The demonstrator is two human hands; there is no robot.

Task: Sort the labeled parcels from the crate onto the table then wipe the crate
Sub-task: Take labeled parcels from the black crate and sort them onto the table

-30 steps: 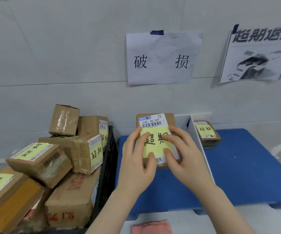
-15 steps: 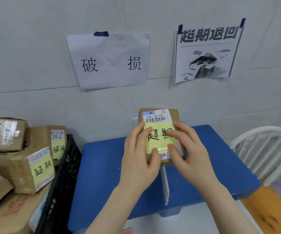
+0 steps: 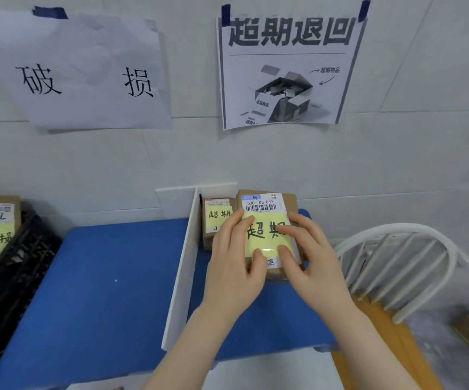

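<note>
Against white wall (image 3: 410, 153), blue table (image 3: 109, 277) with divider (image 3: 184, 260)

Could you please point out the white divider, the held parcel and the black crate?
white divider (image 3: 187, 263), head view, its visible face.
held parcel (image 3: 261, 205), head view, its barcode label.
black crate (image 3: 11, 291), head view, its mesh wall.

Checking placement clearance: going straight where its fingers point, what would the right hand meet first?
Likely the left hand, gripping the same parcel from the other side; the right hand points forward-left across its yellow label. Beyond lies the smaller parcel, though depth is unclear.
</note>
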